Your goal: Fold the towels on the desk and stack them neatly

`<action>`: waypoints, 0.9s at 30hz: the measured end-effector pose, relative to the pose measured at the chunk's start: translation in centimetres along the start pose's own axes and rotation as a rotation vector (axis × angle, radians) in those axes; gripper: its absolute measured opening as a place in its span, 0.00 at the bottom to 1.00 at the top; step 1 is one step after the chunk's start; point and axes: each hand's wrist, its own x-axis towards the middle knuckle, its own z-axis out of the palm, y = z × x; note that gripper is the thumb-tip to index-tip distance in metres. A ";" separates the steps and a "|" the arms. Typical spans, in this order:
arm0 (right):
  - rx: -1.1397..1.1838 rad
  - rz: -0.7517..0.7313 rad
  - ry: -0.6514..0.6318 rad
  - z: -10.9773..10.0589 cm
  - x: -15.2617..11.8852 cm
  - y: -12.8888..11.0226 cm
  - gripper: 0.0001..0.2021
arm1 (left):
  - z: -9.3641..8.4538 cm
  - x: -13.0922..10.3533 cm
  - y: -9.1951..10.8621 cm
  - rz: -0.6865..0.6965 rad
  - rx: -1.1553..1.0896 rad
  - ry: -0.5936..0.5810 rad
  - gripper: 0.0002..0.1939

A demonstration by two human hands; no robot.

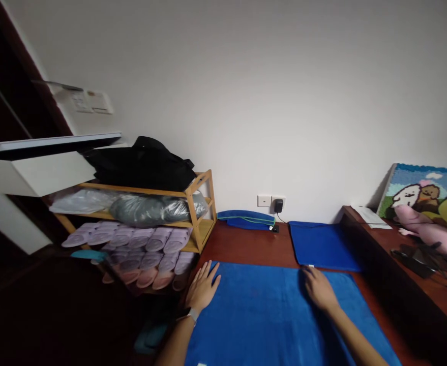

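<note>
A large blue towel (261, 315) lies spread on a reddish-brown wooden surface, slightly rippled toward the near side. My left hand (202, 288) rests palm down at its far left corner, fingers stretched and apart. On that wrist is a watch with a light band. Near the towel's far edge, my right hand (320, 290) lies on the cloth with its fingers slightly bent, nothing visible in them. Just beyond it is a folded blue cloth (324, 246) with a small white tag. Another folded blue cloth with green edging (246, 219) lies against the wall.
To the left stands a wooden rack (197, 218) with purple and pink slippers (158, 239), plastic-wrapped bundles and a black bag (147, 162). A charger (278, 205) is plugged into the wall. On the raised right ledge are a pink plush toy (429, 229), cables and a fuzzy picture (417, 190).
</note>
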 end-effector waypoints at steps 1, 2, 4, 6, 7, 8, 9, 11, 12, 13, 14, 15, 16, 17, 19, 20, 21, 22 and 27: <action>0.020 -0.056 -0.009 0.9 0.8 -3.2 0.27 | 0.1 0.0 0.0 0.002 0.011 -0.002 0.29; 0.049 -0.112 -0.021 2.0 1.5 -6.3 0.28 | 0.2 0.0 -0.1 0.004 0.022 -0.003 0.28; 0.138 -0.181 -0.096 4.0 2.4 -11.7 0.30 | 0.4 0.0 -0.3 0.010 0.041 0.000 0.28; 0.162 -0.190 -0.157 5.3 2.6 -14.7 0.32 | 0.4 0.0 -0.4 0.018 0.052 0.006 0.28; 0.158 -0.180 -0.171 5.6 2.6 -15.0 0.33 | 0.4 0.0 -0.5 0.020 0.055 0.007 0.27; 0.147 -0.161 -0.173 5.8 2.4 -14.6 0.33 | 0.4 0.0 -0.5 0.022 0.059 0.006 0.27; 0.133 -0.134 -0.166 5.7 2.0 -13.3 0.33 | 0.4 0.1 -0.5 0.022 0.064 0.004 0.27; 0.094 -0.049 -0.143 5.3 1.0 -8.9 0.32 | 0.4 0.2 -0.4 0.019 0.075 -0.001 0.27; 0.069 0.005 -0.129 5.1 0.4 -6.0 0.32 | 0.4 0.2 -0.4 0.019 0.080 -0.003 0.27; 0.041 0.064 -0.116 4.8 -0.3 -2.9 0.32 | 0.4 0.3 -0.3 0.020 0.082 -0.002 0.27; 0.011 0.121 -0.101 4.5 -1.0 0.4 0.33 | 0.4 0.3 -0.3 0.022 0.083 0.001 0.27; -0.015 0.173 -0.088 4.2 -1.7 3.6 0.33 | 0.4 0.3 -0.3 0.024 0.082 0.006 0.27; -0.046 0.248 -0.074 3.9 -2.3 6.5 0.34 | 0.4 0.4 -0.3 0.025 0.079 0.011 0.27; -0.077 0.332 -0.065 3.7 -2.8 9.2 0.34 | 0.4 0.4 -0.3 0.024 0.076 0.015 0.27; -0.117 0.441 -0.059 3.5 -3.6 13.1 0.36 | 0.5 0.5 -0.3 0.014 0.073 0.015 0.27; -0.129 0.467 -0.060 3.5 -3.8 14.3 0.37 | 0.5 0.5 -0.4 0.008 0.073 0.010 0.27; -0.136 0.474 -0.062 3.5 -3.9 15.0 0.37 | 0.5 0.5 -0.4 0.003 0.074 0.003 0.27; -0.140 0.474 -0.061 3.6 -4.0 15.4 0.38 | 0.5 0.6 -0.4 0.000 0.074 -0.003 0.27; -0.139 0.488 -0.036 3.9 -4.1 15.1 0.39 | 0.5 0.7 -0.6 -0.007 0.075 -0.010 0.26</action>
